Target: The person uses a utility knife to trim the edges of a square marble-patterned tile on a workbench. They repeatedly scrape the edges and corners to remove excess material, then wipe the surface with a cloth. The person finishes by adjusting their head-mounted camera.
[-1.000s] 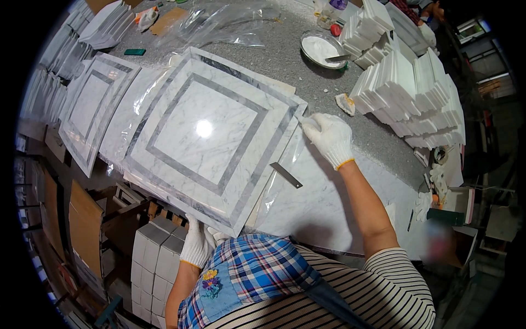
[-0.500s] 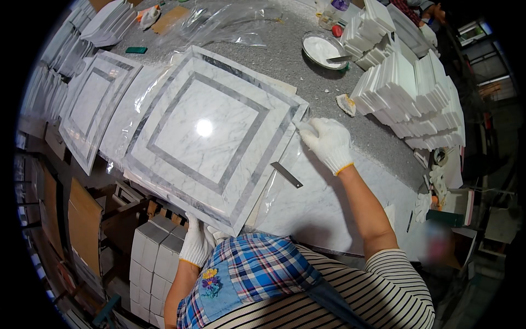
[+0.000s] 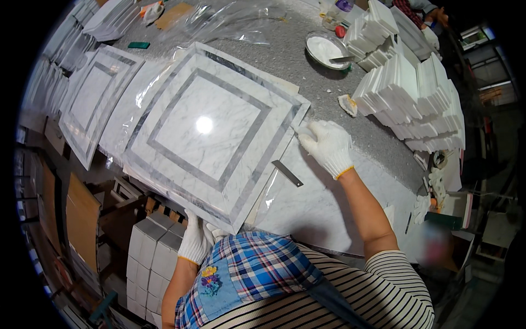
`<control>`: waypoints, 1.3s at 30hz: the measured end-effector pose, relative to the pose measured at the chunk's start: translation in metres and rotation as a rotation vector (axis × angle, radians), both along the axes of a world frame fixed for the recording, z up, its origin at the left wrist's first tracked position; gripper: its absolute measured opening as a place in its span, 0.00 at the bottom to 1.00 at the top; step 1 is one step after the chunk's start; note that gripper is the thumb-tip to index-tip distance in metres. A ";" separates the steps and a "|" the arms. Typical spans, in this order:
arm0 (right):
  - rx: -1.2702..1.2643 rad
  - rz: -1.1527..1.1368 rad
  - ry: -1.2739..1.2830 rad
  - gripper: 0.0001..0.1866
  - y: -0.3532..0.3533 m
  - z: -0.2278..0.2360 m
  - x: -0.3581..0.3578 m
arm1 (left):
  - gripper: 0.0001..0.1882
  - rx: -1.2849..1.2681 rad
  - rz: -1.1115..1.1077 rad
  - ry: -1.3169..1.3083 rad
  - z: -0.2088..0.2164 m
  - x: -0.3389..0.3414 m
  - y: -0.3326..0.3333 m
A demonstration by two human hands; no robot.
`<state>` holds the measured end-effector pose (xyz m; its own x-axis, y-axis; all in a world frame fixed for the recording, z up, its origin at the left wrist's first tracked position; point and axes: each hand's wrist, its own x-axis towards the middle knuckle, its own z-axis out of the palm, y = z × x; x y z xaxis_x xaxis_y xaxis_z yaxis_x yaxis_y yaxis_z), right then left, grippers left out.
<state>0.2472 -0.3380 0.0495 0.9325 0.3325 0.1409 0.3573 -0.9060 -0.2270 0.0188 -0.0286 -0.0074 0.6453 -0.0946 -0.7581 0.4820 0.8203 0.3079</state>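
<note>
A square marble panel (image 3: 205,151) with grey inlaid bands lies glossy and tilted across the bench. Both my hands wear white knitted gloves. At the panel's right edge, close to its far right corner, my right hand (image 3: 327,147) has thumb and fingers pinched together; whatever they hold is too small to make out. My left hand (image 3: 196,238) is at the panel's near edge, beside my apron, its fingertips partly hidden. A flat dark metal strip (image 3: 287,174) with a hole at one end rests by the panel's right edge.
Another banded panel (image 3: 98,104) lies to the left. A bowl of white powder (image 3: 323,46) with a blade in it stands at the back. Stacks of white tiles (image 3: 402,96) fill the right. A broken stone piece (image 3: 347,105) and clear plastic film (image 3: 235,24) lie beyond the panel.
My right hand has slid slightly nearer along the panel's edge, fingers still pinched. My left hand stays at the near edge. The whole view has shifted a little.
</note>
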 end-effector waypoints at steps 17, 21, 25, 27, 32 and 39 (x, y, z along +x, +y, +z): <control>0.006 0.091 -0.004 0.14 0.005 0.000 -0.008 | 0.47 -0.028 -0.114 -0.114 -0.005 -0.004 0.009; -0.008 0.103 -0.009 0.13 0.005 -0.001 -0.010 | 0.48 -0.042 -0.128 -0.091 -0.008 -0.004 0.011; 0.027 0.137 -0.045 0.12 0.006 -0.002 -0.012 | 0.48 -0.075 -0.136 -0.077 -0.009 -0.005 0.013; 0.023 0.136 -0.027 0.13 0.007 0.000 -0.014 | 0.47 -0.072 -0.097 -0.067 -0.010 -0.006 0.012; -0.031 0.149 -0.003 0.13 0.008 -0.002 -0.015 | 0.46 -0.022 -0.005 -0.025 0.001 0.000 0.003; -0.106 0.152 0.026 0.14 0.013 0.006 -0.016 | 0.43 -0.116 -0.016 -0.059 -0.015 -0.009 0.011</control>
